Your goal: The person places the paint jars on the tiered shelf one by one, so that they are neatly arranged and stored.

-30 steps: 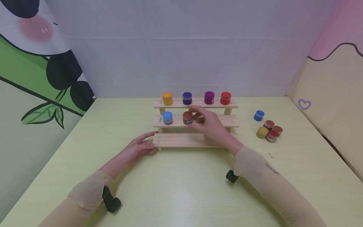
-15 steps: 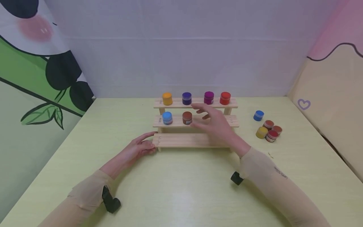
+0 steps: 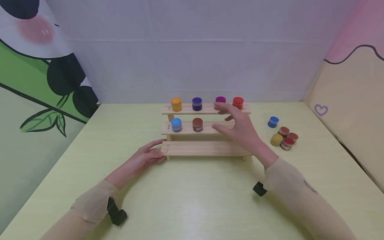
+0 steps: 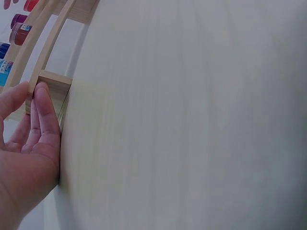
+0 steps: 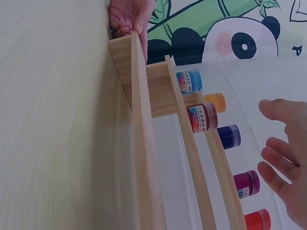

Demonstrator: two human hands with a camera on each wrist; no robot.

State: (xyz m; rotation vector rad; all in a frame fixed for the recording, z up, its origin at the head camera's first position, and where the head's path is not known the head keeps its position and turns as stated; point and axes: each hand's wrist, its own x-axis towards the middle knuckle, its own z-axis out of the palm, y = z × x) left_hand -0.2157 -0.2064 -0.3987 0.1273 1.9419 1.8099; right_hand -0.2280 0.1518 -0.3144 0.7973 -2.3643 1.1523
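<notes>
The wooden rack (image 3: pixel 192 148) stands midway along the far edge of the worktop (image 3: pixel 192 196), its near left corner pinched in the grip of the left hand (image 3: pixel 147 156). On its middle shelf (image 3: pixel 187 128), a light blue jar (image 3: pixel 176 125) and a brown jar (image 3: pixel 197 124) stand toward the left end, the right hand (image 3: pixel 241 128) apart from both, its grip spread; four jars (image 3: pixel 197 104) line the back shelf (image 3: pixel 186 108).

1. Pale tabletop (image 3: pixel 186 200) — a wooden shelf (image 3: pixel 207 148) and five loose jars (image 3: pixel 276 140) stand on it.
2. Top tier (image 3: pixel 207 109): orange jar (image 3: pixel 176 104), dark blue jar (image 3: pixel 197 104), purple jar (image 3: pixel 220 99), red jar (image 3: pixel 238 102).
3. Middle tier (image 3: pixel 187 128) — light blue jar (image 3: pixel 176 125), brown jar (image 3: pixel 197 124).
</notes>
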